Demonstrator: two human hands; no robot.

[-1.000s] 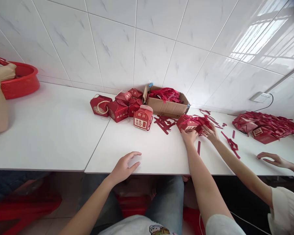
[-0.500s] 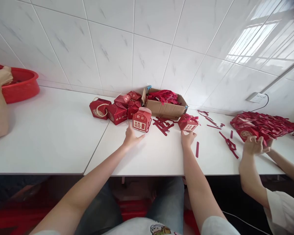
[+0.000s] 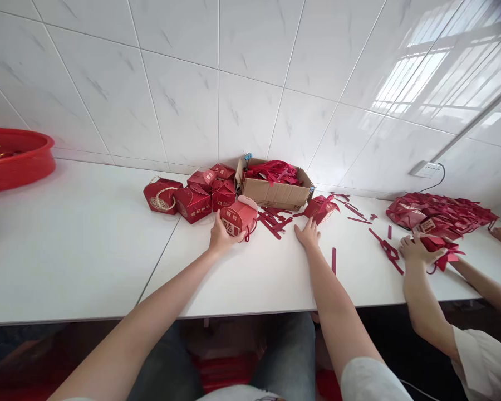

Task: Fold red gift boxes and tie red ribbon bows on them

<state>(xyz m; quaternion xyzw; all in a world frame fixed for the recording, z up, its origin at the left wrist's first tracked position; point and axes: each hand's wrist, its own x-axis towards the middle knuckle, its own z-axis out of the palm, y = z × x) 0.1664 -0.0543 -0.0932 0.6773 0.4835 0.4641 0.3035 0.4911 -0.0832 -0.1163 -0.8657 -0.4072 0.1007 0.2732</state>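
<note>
My left hand (image 3: 224, 235) is closed around the lower front of a red gift box (image 3: 239, 216) with white printed characters and a dark red cord at its side. The box is tilted, its light lid edge turned up. To the right, my right hand (image 3: 309, 233) has its fingers apart, the tips at the near lower edge of a second red gift box (image 3: 319, 210) topped with a ribbon bow. Between the two boxes lie loose dark red ribbon strips (image 3: 274, 220). Whether my right fingertips press on the ribboned box is hard to see.
Several red boxes (image 3: 194, 204) cluster at left, beside a cardboard box (image 3: 275, 192) full of red ribbons against the tiled wall. A red basin (image 3: 20, 159) stands far left. At right a co-worker's hands (image 3: 420, 252) hold a red box near a heap of ribboned boxes (image 3: 442, 214).
My left hand has grasped its box and tipped it. The ribboned box has turned, and my right hand has shifted left with fingers spread. The co-worker's box has moved toward the table's front.
</note>
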